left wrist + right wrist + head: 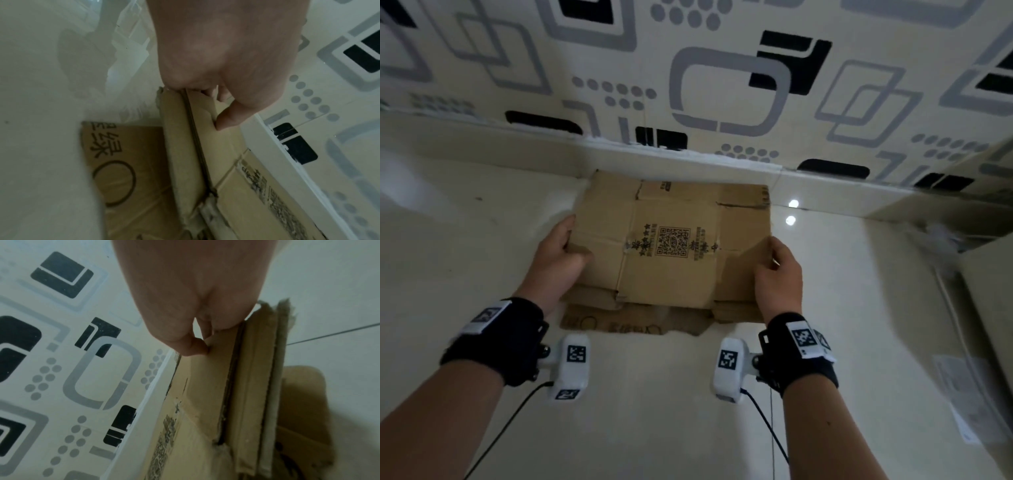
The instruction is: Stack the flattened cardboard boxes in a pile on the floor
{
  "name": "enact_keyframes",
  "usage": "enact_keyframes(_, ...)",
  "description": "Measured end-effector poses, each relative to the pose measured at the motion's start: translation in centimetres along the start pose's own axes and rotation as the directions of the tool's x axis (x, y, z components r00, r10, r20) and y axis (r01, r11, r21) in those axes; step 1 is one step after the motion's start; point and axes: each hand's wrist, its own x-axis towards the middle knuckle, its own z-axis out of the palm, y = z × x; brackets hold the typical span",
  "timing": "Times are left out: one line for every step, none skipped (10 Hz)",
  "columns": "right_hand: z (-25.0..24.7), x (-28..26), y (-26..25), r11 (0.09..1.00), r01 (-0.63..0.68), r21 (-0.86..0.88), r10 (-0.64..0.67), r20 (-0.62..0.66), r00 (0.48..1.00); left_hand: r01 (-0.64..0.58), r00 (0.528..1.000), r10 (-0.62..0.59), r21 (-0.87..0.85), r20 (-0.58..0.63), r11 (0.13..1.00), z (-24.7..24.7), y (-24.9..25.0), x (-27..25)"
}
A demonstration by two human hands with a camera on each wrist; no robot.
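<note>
A flattened brown cardboard box (671,236) with a printed QR code is held flat, just above more flattened cardboard (619,323) lying on the pale floor by the wall. My left hand (561,253) grips its left edge, thumb on top. My right hand (777,270) grips its right edge the same way. In the left wrist view the thumb (228,120) presses on the top sheet (230,159). The right wrist view shows my right hand's fingers (193,347) pinching the layered edge (252,386). A lower sheet (127,170) carries printed characters and a circle.
The patterned wall (722,85) and its white skirting (517,150) stand right behind the pile. Pale floor tiles (654,394) stretch toward me. A pale box-like object (986,301) sits at the right edge.
</note>
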Motion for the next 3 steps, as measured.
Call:
enact_keyframes(-0.09,0.31,0.16,0.991,0.019,-0.131,-0.013,0.045,0.999,0.029,0.998,-0.033,0.072,0.056,0.997,0.12,-0.56,0.60)
enact_keyframes(-0.04,0.30,0.59,0.973,0.017,-0.231,0.007,0.103,0.995,0.023,0.999,-0.029,0.129,0.043,0.991,0.27,-1.27,1.00)
enact_keyframes(-0.69,-0.31,0.52,0.984,0.041,-0.174,-0.032,0.056,0.998,-0.044,0.997,0.054,0.162,-0.059,0.986,0.68,-0.55,0.76)
